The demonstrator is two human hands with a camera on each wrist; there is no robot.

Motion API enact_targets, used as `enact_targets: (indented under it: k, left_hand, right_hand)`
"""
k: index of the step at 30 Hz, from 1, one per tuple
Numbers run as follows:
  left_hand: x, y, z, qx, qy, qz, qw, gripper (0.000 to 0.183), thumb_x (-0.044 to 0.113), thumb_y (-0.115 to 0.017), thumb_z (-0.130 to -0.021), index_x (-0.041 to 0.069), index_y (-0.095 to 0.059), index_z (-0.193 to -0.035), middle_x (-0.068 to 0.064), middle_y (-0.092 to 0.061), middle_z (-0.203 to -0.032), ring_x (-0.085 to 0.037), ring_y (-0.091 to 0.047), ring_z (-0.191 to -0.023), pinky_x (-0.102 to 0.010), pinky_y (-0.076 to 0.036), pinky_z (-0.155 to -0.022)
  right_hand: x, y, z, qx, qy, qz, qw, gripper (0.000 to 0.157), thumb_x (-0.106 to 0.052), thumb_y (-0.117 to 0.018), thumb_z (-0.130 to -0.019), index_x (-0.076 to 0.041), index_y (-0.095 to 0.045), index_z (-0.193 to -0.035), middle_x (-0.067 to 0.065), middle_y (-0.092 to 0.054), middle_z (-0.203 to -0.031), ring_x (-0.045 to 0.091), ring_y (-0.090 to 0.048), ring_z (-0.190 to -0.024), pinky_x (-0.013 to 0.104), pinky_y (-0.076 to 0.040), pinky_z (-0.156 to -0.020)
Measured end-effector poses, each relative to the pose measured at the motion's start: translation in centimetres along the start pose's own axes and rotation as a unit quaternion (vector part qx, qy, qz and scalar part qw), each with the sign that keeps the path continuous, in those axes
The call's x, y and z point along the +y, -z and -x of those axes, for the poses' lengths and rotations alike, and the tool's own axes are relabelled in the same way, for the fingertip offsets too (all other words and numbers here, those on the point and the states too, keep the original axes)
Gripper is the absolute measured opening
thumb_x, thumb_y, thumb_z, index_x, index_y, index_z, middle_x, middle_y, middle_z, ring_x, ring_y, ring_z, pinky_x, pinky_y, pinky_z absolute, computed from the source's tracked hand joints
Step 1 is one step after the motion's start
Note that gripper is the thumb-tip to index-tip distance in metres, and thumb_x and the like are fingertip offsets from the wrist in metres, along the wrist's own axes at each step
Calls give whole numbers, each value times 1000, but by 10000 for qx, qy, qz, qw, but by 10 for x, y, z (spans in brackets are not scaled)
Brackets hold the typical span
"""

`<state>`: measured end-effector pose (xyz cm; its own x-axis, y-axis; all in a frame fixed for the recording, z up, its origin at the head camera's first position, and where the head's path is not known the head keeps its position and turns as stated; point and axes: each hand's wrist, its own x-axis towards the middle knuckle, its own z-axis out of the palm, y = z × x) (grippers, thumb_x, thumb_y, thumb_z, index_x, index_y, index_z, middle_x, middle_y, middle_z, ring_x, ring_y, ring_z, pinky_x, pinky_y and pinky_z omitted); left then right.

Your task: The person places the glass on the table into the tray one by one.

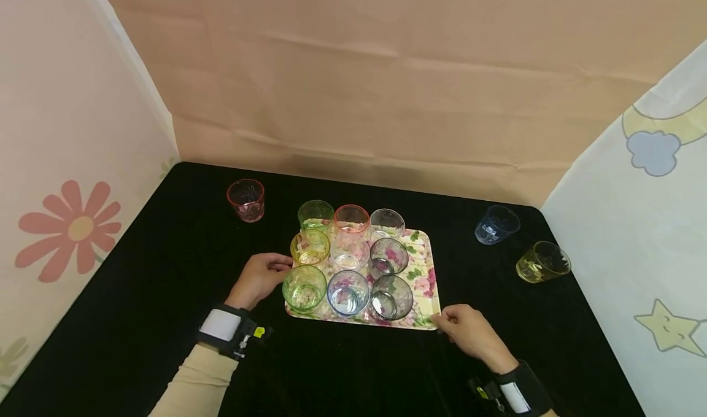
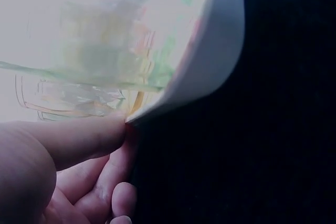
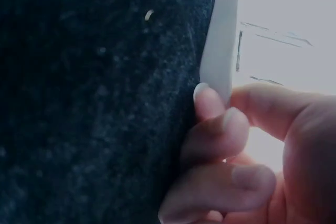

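A floral serving tray (image 1: 424, 263) with a pale rim lies on the black table, bearing several tinted glasses in rows. Green, red-rimmed and clear glasses stand at the back. Yellow (image 1: 310, 249), clear and grey ones fill the middle, and green (image 1: 305, 289), blue (image 1: 348, 294) and grey (image 1: 391, 298) ones the front. My left hand (image 1: 262, 277) pinches the tray's left edge beside the yellow and green glasses; the left wrist view shows its thumb over the rim (image 2: 215, 51). At the front right corner, my right hand (image 1: 468, 331) grips the rim (image 3: 220, 40) between thumb and curled fingers.
A red-rimmed glass (image 1: 246, 202) stands at the back left of the black table (image 1: 154, 294). Blue (image 1: 497, 225) and yellow (image 1: 543, 262) glasses are at the right, seemingly tilted by the lens. Papered walls (image 1: 386, 85) enclose the back and both sides.
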<state>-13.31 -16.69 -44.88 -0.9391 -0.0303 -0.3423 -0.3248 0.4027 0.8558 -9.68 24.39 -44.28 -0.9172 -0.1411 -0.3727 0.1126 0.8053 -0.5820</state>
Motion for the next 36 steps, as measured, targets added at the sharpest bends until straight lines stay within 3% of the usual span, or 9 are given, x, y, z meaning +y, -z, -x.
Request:
enact_targets:
  k: [11,14,17,20,23,26,29,32,36]
  left_hand:
    - [-9,7,-1,14,-404,-69,9992,29,17,-64,-101,0,-68,-125,-16,-68,-119,-31,-64,-109,-52,-49,-95]
    - [-11,10,-3,291,-486,-13,9984,30,20,-60,-103,2,-68,-126,-18,-67,-122,-33,-62,-112,-52,-48,-96]
    - [-12,12,-6,844,-636,218,9942,29,19,-59,-104,2,-69,-126,-18,-68,-120,-29,-64,-108,-42,-51,-92]
    - [-9,17,-11,1607,-933,506,9813,29,17,-60,-103,3,-69,-126,-16,-69,-116,-16,-64,-98,-26,-51,-82]
    - [-1,26,-16,2379,-1254,857,9593,34,16,-64,-101,2,-63,-132,-15,-68,-112,-6,-60,-87,-16,-47,-73]
    - [12,36,-21,2951,-1498,1279,9350,49,18,-68,-98,2,-51,-141,-13,-61,-113,-4,-56,-85,-15,-45,-71]
    - [27,44,-27,3258,-1632,1668,9162,68,24,-73,-95,7,-37,-150,-13,-49,-126,-8,-52,-97,-20,-45,-80]
    - [36,51,-37,3368,-1701,1783,9088,89,30,-78,-90,15,-22,-158,-10,-33,-146,-14,-41,-122,-29,-40,-99]
    - [35,61,-53,3291,-1775,1767,9105,111,34,-81,-87,26,-1,-163,-1,-7,-164,-17,-14,-148,-38,-25,-119]
  right_hand:
    - [-1,-1,-2,140,-68,211,9997,35,-27,-66,-98,-13,-61,-66,-4,-48,-55,12,-42,-50,27,-31,-48]
    - [-1,-1,-2,123,-101,240,9996,36,-27,-67,-98,-13,-59,-65,-4,-48,-55,12,-41,-49,27,-31,-48]
    - [-2,-2,-2,148,-96,252,9995,37,-27,-67,-98,-13,-58,-64,-4,-48,-55,12,-40,-49,28,-31,-48]
    - [-3,-3,-2,227,-37,257,9994,38,-28,-67,-98,-13,-57,-64,-4,-48,-55,13,-41,-49,28,-31,-48]
    - [-4,-5,-2,297,24,270,9992,38,-28,-66,-98,-14,-57,-64,-4,-48,-54,13,-43,-49,29,-32,-49]
    - [-4,-5,-3,329,-19,312,9990,38,-27,-66,-98,-14,-58,-64,-4,-49,-55,13,-43,-50,29,-32,-49]
    - [-2,-6,-3,349,-63,324,9988,38,-27,-67,-98,-14,-58,-64,-4,-49,-56,13,-43,-51,29,-33,-49]
    - [-2,-6,-2,357,-102,312,9988,38,-26,-66,-98,-13,-58,-63,-3,-50,-57,13,-44,-51,29,-33,-50]
    - [-3,-6,-2,361,-123,325,9987,38,-25,-66,-98,-14,-57,-62,-3,-50,-56,13,-43,-51,29,-33,-50]
